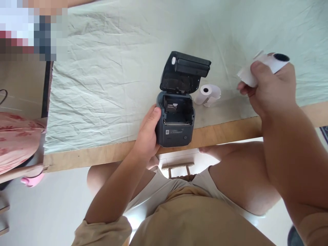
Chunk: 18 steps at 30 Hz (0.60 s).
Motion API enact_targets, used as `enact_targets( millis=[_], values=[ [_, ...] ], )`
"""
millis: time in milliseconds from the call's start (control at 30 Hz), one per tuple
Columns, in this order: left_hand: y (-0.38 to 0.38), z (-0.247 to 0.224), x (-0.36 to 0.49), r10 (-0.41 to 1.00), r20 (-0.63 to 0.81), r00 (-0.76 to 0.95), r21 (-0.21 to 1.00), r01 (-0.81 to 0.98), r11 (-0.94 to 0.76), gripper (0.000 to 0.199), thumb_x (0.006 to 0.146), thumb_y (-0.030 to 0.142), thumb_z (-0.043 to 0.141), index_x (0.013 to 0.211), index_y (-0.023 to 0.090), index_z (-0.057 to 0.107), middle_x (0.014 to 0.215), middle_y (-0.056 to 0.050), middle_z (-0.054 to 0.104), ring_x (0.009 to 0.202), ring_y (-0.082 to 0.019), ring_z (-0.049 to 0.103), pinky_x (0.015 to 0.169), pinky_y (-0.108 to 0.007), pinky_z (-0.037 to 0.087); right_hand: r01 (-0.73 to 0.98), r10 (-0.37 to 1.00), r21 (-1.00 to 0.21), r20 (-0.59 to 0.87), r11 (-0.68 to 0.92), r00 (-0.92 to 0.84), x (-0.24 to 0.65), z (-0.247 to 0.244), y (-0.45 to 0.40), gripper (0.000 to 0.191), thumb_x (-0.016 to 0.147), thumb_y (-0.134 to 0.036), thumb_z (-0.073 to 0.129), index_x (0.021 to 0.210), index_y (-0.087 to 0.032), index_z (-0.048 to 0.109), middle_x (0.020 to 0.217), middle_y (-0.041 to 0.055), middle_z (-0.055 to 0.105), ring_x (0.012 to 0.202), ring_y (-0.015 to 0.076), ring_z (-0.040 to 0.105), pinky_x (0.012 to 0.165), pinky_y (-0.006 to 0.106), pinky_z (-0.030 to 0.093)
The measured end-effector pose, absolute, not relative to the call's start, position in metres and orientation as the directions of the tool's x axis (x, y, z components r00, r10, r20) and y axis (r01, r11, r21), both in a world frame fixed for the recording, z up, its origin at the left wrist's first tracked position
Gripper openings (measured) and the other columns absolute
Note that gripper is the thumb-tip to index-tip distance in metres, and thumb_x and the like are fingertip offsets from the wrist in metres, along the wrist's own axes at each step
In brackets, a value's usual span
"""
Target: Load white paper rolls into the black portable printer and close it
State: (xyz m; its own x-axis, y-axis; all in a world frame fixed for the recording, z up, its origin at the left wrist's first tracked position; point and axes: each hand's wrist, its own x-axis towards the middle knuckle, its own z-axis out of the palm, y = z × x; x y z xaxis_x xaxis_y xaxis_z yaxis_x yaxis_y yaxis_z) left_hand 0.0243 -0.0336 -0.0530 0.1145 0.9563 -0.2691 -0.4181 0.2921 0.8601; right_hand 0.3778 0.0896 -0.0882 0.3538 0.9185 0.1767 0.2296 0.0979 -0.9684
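A dark portable label printer (175,131) rests at the front edge of the table, its lid (185,70) swung up and its paper bay showing no roll. My left hand (148,131) grips the printer's left side, thumb on the upper edge. Out to the right, my right hand (271,78) holds a white paper roll (271,63) with a black core, raised over the cloth; its loose end hangs past the thumb. Just right of the printer, a second paper roll (205,95) stands upright on the cloth, its end partly unrolled.
A pale green wrinkled cloth (107,68) covers the table, leaving a bare wooden front edge (97,156). At the left sits another person in pink patterned clothing (19,140). A wooden stool (179,167) shows under the table between my legs.
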Motion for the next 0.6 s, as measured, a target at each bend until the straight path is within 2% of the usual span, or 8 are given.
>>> enact_targets(
  millis=[133,200,267,367,433,500,533,600],
  values=[
    [-0.033,-0.052,0.024,0.960,-0.262,0.096,0.864,-0.420,0.278,0.041,0.105,0.067,0.073,0.114,0.027,0.076,0.109,-0.005,0.088,0.119,-0.034,0.087,0.096,-0.046,0.074,0.623,0.915,-0.773,0.330,0.121,0.232,0.377,-0.079,0.086,0.049,0.079,-0.046,0.104,0.074,-0.027,0.059,0.070,-0.0026,0.066,0.068,0.0134,0.063,0.061,0.037,0.044],
    [-0.032,-0.049,0.026,0.961,-0.262,0.086,0.861,-0.429,0.273,0.040,0.102,0.065,0.077,0.110,0.026,0.076,0.105,-0.004,0.088,0.118,-0.034,0.087,0.096,-0.045,0.074,0.754,0.943,-0.652,0.296,0.083,0.152,0.373,-0.067,0.078,0.046,0.069,-0.043,0.108,0.085,-0.028,0.067,0.080,-0.0014,0.074,0.073,0.0155,0.067,0.066,0.037,0.048],
    [-0.032,-0.047,0.028,0.964,-0.256,0.072,0.862,-0.434,0.262,0.040,0.101,0.065,0.078,0.106,0.025,0.075,0.103,-0.004,0.088,0.119,-0.034,0.087,0.096,-0.044,0.075,0.824,0.961,-0.566,0.241,0.027,0.134,0.363,-0.055,0.065,0.047,0.072,-0.038,0.103,0.108,-0.028,0.074,0.095,0.0011,0.080,0.081,0.0188,0.072,0.074,0.039,0.054],
    [-0.031,-0.047,0.030,0.967,-0.249,0.063,0.866,-0.432,0.251,0.039,0.102,0.064,0.076,0.106,0.025,0.074,0.106,-0.005,0.088,0.121,-0.034,0.087,0.095,-0.043,0.074,0.870,0.978,-0.490,0.148,-0.054,0.145,0.346,-0.040,0.049,0.057,0.085,-0.028,0.086,0.139,-0.030,0.068,0.113,0.0050,0.082,0.099,0.0250,0.075,0.094,0.048,0.061],
    [-0.032,-0.048,0.030,0.967,-0.247,0.068,0.865,-0.435,0.252,0.038,0.103,0.063,0.076,0.107,0.026,0.074,0.107,-0.005,0.088,0.122,-0.034,0.087,0.095,-0.043,0.074,0.875,0.987,-0.472,0.054,-0.107,0.150,0.340,-0.035,0.044,0.062,0.089,-0.024,0.078,0.148,-0.030,0.062,0.115,0.0073,0.082,0.098,0.0277,0.075,0.098,0.056,0.062],
    [-0.032,-0.049,0.029,0.966,-0.250,0.070,0.860,-0.442,0.254,0.036,0.103,0.061,0.077,0.107,0.026,0.075,0.105,-0.004,0.087,0.119,-0.034,0.087,0.093,-0.043,0.075,0.874,0.991,-0.473,0.007,-0.116,0.135,0.340,-0.032,0.041,0.075,0.086,-0.023,0.079,0.157,-0.030,0.055,0.133,0.0117,0.079,0.110,0.0316,0.075,0.107,0.063,0.062],
    [-0.033,-0.050,0.028,0.965,-0.253,0.068,0.858,-0.446,0.256,0.035,0.103,0.060,0.077,0.107,0.026,0.075,0.104,-0.004,0.087,0.118,-0.034,0.087,0.093,-0.043,0.075,0.876,0.994,-0.478,0.046,-0.065,0.099,0.341,-0.030,0.039,0.082,0.084,-0.023,0.081,0.160,-0.030,0.052,0.147,0.0141,0.075,0.124,0.0348,0.074,0.115,0.066,0.059],
    [-0.033,-0.050,0.027,0.963,-0.262,0.063,0.856,-0.445,0.262,0.034,0.104,0.060,0.076,0.109,0.026,0.076,0.104,-0.003,0.087,0.117,-0.033,0.088,0.093,-0.042,0.074,0.865,0.951,-0.468,0.309,0.181,-0.032,0.340,-0.026,0.033,0.080,0.084,-0.027,0.080,0.160,-0.029,0.054,0.161,0.0152,0.065,0.148,0.0393,0.064,0.128,0.067,0.050]
  ],
)
